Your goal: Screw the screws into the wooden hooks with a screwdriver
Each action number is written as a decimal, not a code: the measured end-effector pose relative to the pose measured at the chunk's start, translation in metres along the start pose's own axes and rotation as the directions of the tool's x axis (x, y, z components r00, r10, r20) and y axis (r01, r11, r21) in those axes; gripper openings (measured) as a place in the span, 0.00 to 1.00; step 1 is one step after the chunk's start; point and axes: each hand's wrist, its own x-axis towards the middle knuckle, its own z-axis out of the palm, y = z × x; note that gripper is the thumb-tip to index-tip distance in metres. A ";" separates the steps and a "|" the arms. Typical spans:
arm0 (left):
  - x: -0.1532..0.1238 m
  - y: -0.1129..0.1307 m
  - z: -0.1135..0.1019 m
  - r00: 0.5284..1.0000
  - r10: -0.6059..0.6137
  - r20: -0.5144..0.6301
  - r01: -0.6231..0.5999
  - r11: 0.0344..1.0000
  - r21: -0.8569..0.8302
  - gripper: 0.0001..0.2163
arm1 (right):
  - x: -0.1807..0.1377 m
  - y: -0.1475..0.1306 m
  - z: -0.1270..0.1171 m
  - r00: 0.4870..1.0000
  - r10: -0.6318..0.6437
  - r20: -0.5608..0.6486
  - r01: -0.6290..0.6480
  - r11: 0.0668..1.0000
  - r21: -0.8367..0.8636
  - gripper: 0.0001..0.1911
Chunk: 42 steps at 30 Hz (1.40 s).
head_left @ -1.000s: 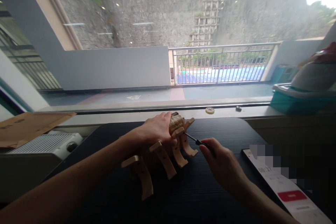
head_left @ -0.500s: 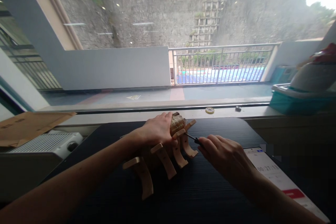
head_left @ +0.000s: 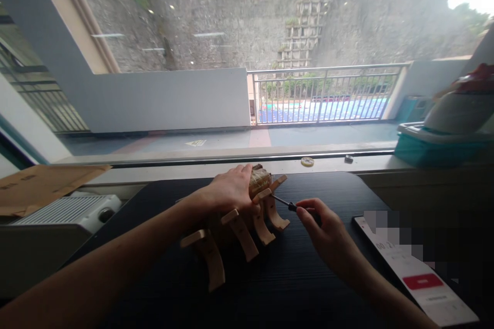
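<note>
Left forearm runs in from the near left corner of the worktop (head_left: 316, 288), stretched long and slanting toward the middle of the far edge; wrist nearly straight, back of the left hand (head_left: 231, 187) up. That hand is clasped over a brown bundle (head_left: 260, 181), fingers across its top, thumb side low against the wooden pieces; some fingertips hidden. Bundle sits close to the far edge, about midway along it, its right end showing past the knuckles. Four curved wooden pieces (head_left: 246, 239) stand in a slanting row along it, the nearest one toward the near edge and in shadow. Right forearm comes in from the near right, angled forward and leftward, elbow out of view. Right hand (head_left: 326, 223) grips a screwdriver (head_left: 292, 207) by its dark handle, thumb and forefinger forward, the rest curled. Shaft points up and left, tip at the upper part of the second piece from the right; cannot tell whether it is seated in a screw. Phone (head_left: 415, 270), screen lit, lies by the right edge, just beside the right forearm.
</note>
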 end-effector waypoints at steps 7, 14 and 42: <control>0.000 -0.002 0.002 0.999 0.032 -0.031 -0.032 0.999 -0.008 0.42 | 0.009 0.006 -0.017 0.722 -0.679 0.132 0.624 0.557 -0.549 0.10; 0.001 -0.003 0.004 0.999 0.030 -0.032 -0.031 1.000 -0.005 0.44 | 0.001 0.017 -0.001 0.940 -0.335 -0.060 0.319 0.929 -0.187 0.12; -0.001 0.000 0.002 1.000 -0.007 -0.014 0.008 1.000 0.003 0.46 | 0.004 0.000 -0.002 0.994 0.104 0.042 -0.111 0.962 0.251 0.20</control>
